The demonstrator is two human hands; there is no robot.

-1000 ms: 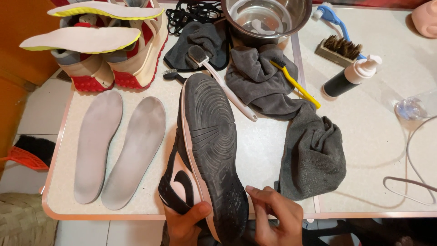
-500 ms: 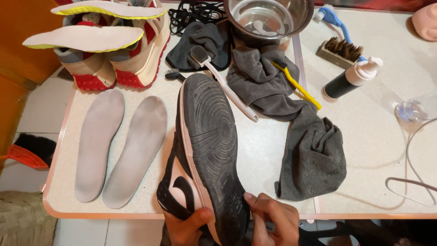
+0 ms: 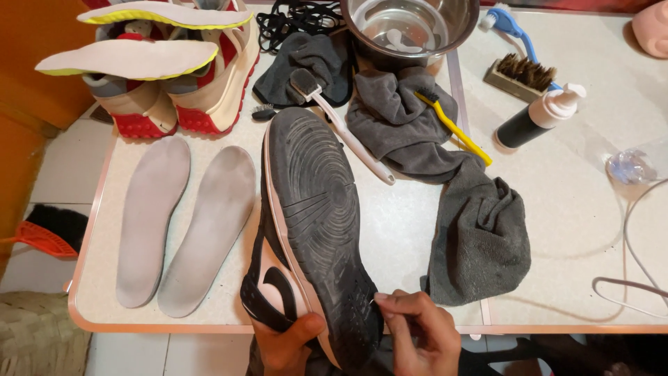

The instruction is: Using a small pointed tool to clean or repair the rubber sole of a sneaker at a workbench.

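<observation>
L hand (image 3: 289, 341) grips sneaker (image 3: 316, 230) at heel, thumb over the upper. R hand (image 3: 417, 334) fingertips pinched on sole edge. Sneaker prob. light, sole stiff and grippy; hold at heel/midfoot.

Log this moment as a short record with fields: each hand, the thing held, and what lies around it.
left hand: grips the shoe's side from below
right hand: fingertips pinch at the sole's heel edge
shoe: black sole turned up, tilted, toe pointing away
insoles: two grey, flat, left of shoe
grey cloth: crumpled, right of shoe
white brush: beyond the toe
steel bowl: far edge
</observation>
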